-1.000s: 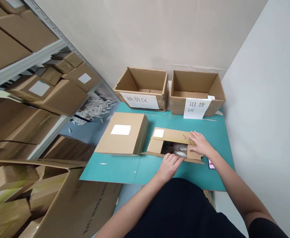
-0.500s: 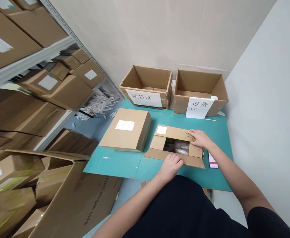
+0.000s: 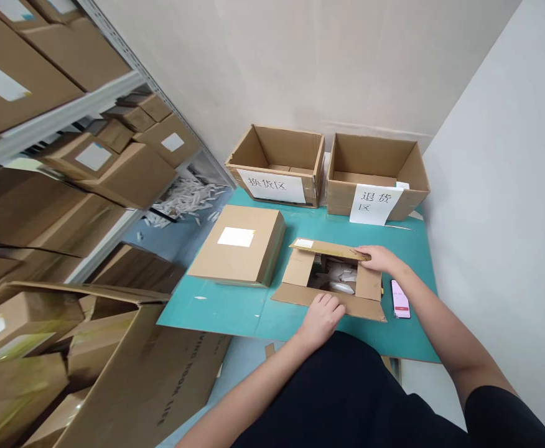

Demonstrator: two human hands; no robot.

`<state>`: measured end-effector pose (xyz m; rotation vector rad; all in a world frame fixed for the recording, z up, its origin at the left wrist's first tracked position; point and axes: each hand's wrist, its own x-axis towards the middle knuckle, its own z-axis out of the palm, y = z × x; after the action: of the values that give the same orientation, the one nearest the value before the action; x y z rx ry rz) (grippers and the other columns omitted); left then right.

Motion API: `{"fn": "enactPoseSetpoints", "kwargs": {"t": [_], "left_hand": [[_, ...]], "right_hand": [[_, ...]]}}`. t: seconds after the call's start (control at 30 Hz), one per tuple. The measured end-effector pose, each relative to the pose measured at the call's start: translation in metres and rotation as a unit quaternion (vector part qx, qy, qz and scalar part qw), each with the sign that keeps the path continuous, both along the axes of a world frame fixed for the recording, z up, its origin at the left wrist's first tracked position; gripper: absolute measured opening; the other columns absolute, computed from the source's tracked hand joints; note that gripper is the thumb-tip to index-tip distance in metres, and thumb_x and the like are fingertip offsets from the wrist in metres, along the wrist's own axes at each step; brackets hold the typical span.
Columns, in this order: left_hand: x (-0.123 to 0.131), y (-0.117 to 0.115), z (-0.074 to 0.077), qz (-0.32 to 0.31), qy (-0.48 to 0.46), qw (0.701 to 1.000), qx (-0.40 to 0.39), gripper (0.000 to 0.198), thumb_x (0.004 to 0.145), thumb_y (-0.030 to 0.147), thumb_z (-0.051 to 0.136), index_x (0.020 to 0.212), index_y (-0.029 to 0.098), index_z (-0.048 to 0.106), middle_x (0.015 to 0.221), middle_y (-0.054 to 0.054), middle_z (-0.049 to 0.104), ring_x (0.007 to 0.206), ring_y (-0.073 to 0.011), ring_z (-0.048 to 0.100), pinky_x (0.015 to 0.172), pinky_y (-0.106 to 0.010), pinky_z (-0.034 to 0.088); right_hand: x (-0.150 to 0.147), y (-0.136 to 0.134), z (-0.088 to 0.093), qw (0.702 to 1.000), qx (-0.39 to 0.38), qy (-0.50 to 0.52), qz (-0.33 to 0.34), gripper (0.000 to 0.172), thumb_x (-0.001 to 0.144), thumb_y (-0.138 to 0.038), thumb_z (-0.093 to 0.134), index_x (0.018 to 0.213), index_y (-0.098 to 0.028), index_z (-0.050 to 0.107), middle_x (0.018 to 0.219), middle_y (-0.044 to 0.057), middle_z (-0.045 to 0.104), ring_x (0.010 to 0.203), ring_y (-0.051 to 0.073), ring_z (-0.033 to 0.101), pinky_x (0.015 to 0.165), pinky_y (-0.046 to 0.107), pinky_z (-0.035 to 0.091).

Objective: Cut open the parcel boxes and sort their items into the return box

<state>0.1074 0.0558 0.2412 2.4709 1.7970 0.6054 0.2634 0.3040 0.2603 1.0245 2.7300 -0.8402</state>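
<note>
A small cardboard box (image 3: 299,267) lies on the green table (image 3: 235,305), its top partly open, with white packing pieces (image 3: 340,277) showing inside. My left hand (image 3: 321,317) has its fingers curled over the edge of the near flap. My right hand (image 3: 379,258) grips the right end of the far flap (image 3: 331,249), which is tilted up. To the left sits a closed cardboard box (image 3: 237,249) with a white label. A phone (image 3: 400,300) with a lit pink screen lies just right of the small box.
Two open cardboard boxes (image 3: 277,138) (image 3: 375,146) with paper signs stand at the table's back. Shelves of boxes (image 3: 137,158) fill the left side, above a large open carton (image 3: 160,361). A pale wall (image 3: 496,205) borders the right.
The far flap has tilted up in my right hand, and more of the small box's inside shows. My left hand has stayed at the near flap.
</note>
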Motion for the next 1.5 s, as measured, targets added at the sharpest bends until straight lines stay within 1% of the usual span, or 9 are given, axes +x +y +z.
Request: {"fn": "enactPoseSetpoints", "kwargs": {"t": [0.1,0.27,0.43,0.57,0.77,0.93,1.1,1.3,1.5], "left_hand": [[-0.001,0.001,0.017,-0.004,-0.062,0.997,-0.045,0.008,0.093,0.023,0.061,0.098,0.024,0.066,0.091,-0.005,0.065,0.093,-0.0219,0.059,0.087,-0.039,0.045],[-0.024,0.004,0.039,0.064,-0.141,0.980,-0.123,0.030,0.091,0.045,0.064,0.114,0.027,0.069,0.115,-0.006,0.070,0.108,-0.0239,0.063,0.098,-0.041,0.046],[-0.072,0.021,0.041,0.236,-0.093,0.935,-0.249,0.030,0.093,0.039,0.058,0.116,0.023,0.070,0.115,-0.010,0.071,0.105,-0.0272,0.067,0.087,-0.037,0.051],[-0.098,0.036,0.037,0.249,-0.055,0.907,-0.334,0.034,0.082,0.032,0.071,0.114,0.023,0.068,0.115,-0.010,0.069,0.103,-0.0280,0.068,0.087,-0.035,0.051],[-0.099,0.044,0.039,0.299,0.004,0.887,-0.351,0.062,0.070,0.044,0.081,0.120,0.017,0.055,0.122,-0.019,0.061,0.112,-0.0357,0.062,0.089,-0.041,0.050],[-0.092,0.065,0.057,0.304,0.052,0.864,-0.398,0.094,0.070,0.046,0.081,0.145,0.015,0.034,0.132,-0.022,0.054,0.114,-0.0362,0.063,0.089,-0.039,0.050],[-0.093,0.090,0.063,0.300,0.082,0.843,-0.439,0.098,0.073,0.049,0.079,0.149,0.009,0.032,0.134,-0.027,0.053,0.114,-0.0355,0.065,0.089,-0.036,0.052],[-0.092,0.101,0.048,0.335,0.091,0.841,-0.416,0.108,0.074,0.057,0.077,0.153,0.001,0.028,0.132,-0.033,0.055,0.109,-0.0368,0.067,0.086,-0.036,0.054],[-0.091,0.103,0.045,0.329,0.108,0.845,-0.407,0.106,0.074,0.050,0.076,0.151,-0.005,0.029,0.131,-0.035,0.056,0.113,-0.0376,0.066,0.090,-0.038,0.053]], "right_hand": [[-0.001,0.007,0.002,0.999,-0.041,-0.005,-0.018,0.053,0.083,-0.031,0.069,0.136,-0.030,0.065,0.139,0.002,0.065,0.126,0.030,0.062,0.106,0.041,0.048],[0.000,0.019,0.015,0.996,-0.081,0.004,-0.036,0.037,0.085,-0.038,0.070,0.120,-0.027,0.075,0.126,0.005,0.073,0.115,0.029,0.068,0.099,0.039,0.051],[0.003,0.032,0.030,0.995,-0.074,0.032,-0.055,0.027,0.092,-0.036,0.059,0.105,-0.023,0.078,0.116,0.006,0.077,0.104,0.027,0.069,0.088,0.035,0.053],[0.000,0.045,0.029,0.995,-0.064,0.042,-0.066,0.029,0.092,-0.038,0.054,0.096,-0.020,0.077,0.103,0.006,0.078,0.093,0.024,0.068,0.080,0.032,0.050],[-0.009,0.063,0.018,0.993,-0.041,0.018,-0.111,0.036,0.090,-0.047,0.053,0.079,-0.018,0.071,0.077,0.001,0.070,0.071,0.017,0.058,0.062,0.026,0.041],[-0.014,0.069,0.020,0.990,0.024,-0.019,-0.140,0.029,0.089,-0.046,0.059,0.084,-0.021,0.072,0.088,0.004,0.073,0.078,0.020,0.061,0.062,0.026,0.037],[-0.015,0.059,0.024,0.985,0.133,0.006,-0.113,0.029,0.089,-0.040,0.062,0.111,-0.023,0.071,0.098,0.007,0.074,0.091,0.025,0.063,0.075,0.031,0.043],[-0.010,0.023,0.024,0.965,0.244,0.078,-0.054,0.037,0.094,-0.033,0.058,0.128,-0.020,0.064,0.108,0.014,0.070,0.105,0.031,0.061,0.090,0.043,0.044],[-0.005,-0.017,0.026,0.932,0.320,0.169,0.009,0.032,0.099,-0.026,0.051,0.128,-0.023,0.064,0.114,0.013,0.066,0.112,0.030,0.057,0.098,0.047,0.041]]}}
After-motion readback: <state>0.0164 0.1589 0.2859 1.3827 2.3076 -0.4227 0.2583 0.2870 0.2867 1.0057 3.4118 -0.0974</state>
